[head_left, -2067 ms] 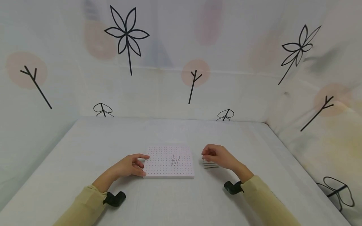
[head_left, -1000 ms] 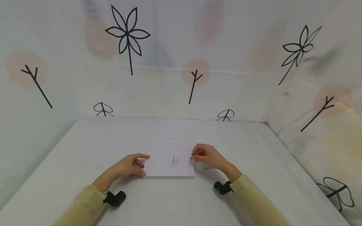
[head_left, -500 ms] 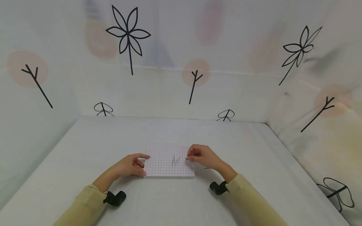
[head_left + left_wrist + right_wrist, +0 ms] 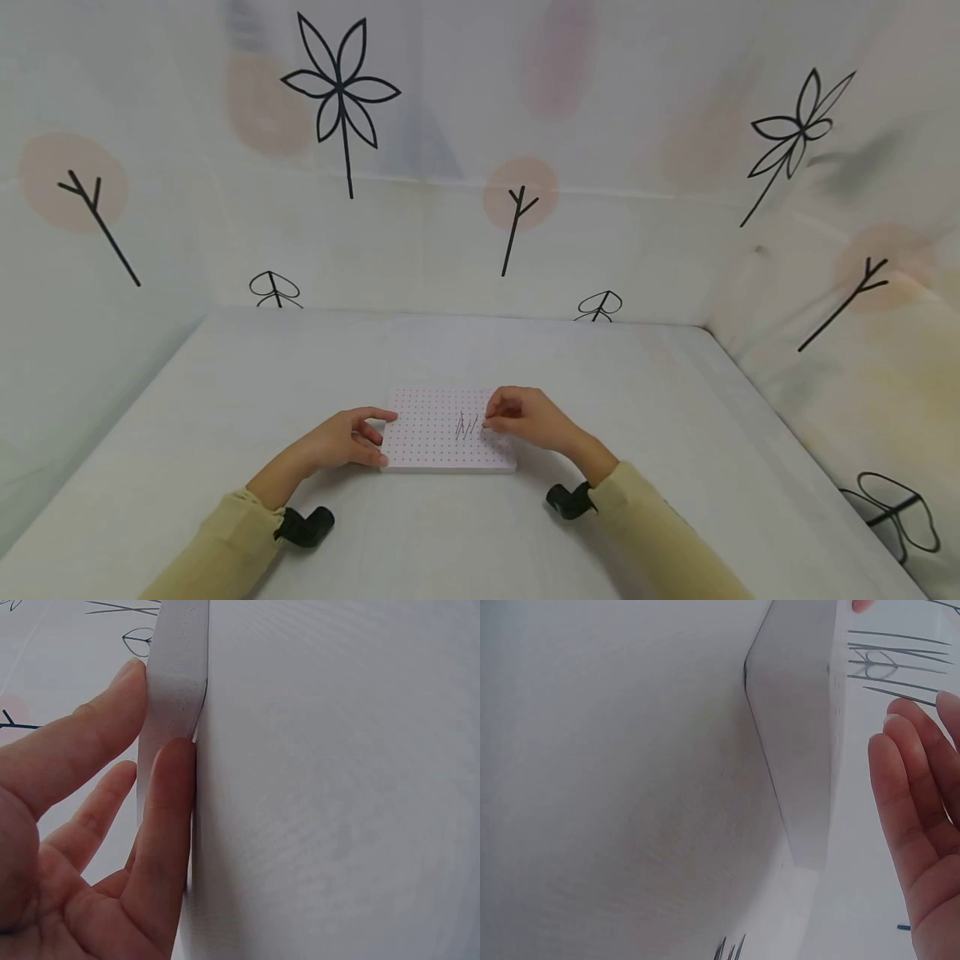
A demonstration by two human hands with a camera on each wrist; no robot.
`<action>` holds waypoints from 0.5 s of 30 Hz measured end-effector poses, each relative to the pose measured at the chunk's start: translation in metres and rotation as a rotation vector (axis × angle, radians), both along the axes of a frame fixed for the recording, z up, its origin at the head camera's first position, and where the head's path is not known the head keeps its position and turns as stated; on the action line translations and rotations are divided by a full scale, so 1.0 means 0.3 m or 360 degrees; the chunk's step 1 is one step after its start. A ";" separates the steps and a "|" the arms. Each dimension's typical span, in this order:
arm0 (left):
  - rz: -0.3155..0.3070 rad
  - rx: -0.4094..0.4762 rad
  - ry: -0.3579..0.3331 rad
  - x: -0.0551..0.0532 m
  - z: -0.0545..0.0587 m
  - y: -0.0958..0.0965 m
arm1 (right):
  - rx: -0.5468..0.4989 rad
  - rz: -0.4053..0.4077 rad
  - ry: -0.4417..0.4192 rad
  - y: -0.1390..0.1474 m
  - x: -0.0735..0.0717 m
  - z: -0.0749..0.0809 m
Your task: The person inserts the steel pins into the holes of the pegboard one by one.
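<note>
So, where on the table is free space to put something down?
The table is bare between the pegboard and the back wall, and wide at the far left and far right. It is crowded around the board: the left hand holds its left edge, the right hand is over its right side beside the standing pins.

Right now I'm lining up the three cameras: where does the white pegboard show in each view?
Head: the pegboard lies low at centre, between both hands.
Left wrist: its edge runs up the upper left, held by the left hand.
Right wrist: its side wall fills upper centre, beside the right hand.
Shared landmark: the thin pins standing in it; the left wrist view hides them.
</note>
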State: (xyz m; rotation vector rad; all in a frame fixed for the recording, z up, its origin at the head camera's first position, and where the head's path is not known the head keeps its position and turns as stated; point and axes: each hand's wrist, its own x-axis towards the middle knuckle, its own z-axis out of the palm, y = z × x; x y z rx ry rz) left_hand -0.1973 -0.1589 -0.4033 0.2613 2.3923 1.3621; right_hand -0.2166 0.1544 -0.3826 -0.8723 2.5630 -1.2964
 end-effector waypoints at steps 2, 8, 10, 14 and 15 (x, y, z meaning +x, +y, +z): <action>-0.0001 0.0005 -0.0002 0.001 0.001 0.000 | 0.0007 0.0007 0.0006 -0.004 -0.001 -0.001; -0.0006 -0.0002 0.0007 0.002 0.005 0.000 | -0.0004 0.0068 0.0010 -0.019 0.003 0.000; -0.0004 -0.0003 0.0006 0.003 0.005 0.001 | 0.0005 0.0078 0.0014 -0.024 0.003 0.000; -0.0002 -0.0011 0.0001 0.003 0.007 0.003 | 0.0010 0.0096 0.0017 -0.031 0.003 0.000; -0.0001 -0.0014 0.0001 0.003 0.007 0.003 | 0.0012 0.0099 0.0016 -0.032 0.002 0.000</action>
